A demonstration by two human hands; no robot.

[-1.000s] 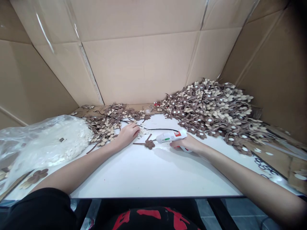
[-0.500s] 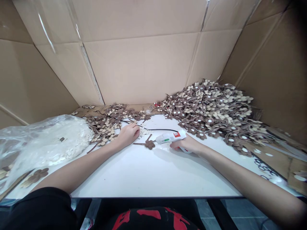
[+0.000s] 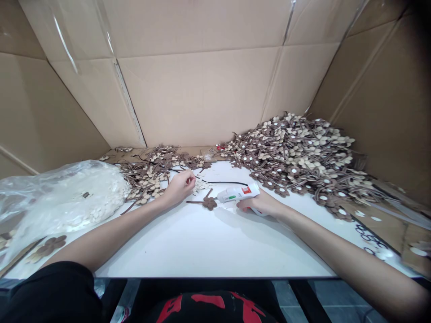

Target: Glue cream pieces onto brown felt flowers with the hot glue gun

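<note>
My right hand (image 3: pixel 263 202) is closed around the handle of a white hot glue gun (image 3: pixel 232 195), which has a red patch and a green one. The gun's nozzle points left, close beside a brown felt flower (image 3: pixel 210 204) with thin strips sticking out, flat on the white table (image 3: pixel 202 251). My left hand (image 3: pixel 180 186) is up and to the left of the flower, fingertips pinched together. Whatever is between them, if anything, is too small to make out. Small white discs (image 3: pixel 202 184) lie just right of those fingertips.
At the right rises a large heap of brown and beige flowers (image 3: pixel 296 152), several with white discs. A smaller flower pile (image 3: pixel 151 172) lies behind my left hand. A clear plastic bag of white discs (image 3: pixel 84 197) stands left. Cardboard walls (image 3: pixel 202 98) enclose the table; a black cord (image 3: pixel 225 182) crosses it.
My left hand has turned slightly, so its pinched thumb and fingers show more. The glue gun and the flower keep nearly the same places, with a slight shift of the whole view.
</note>
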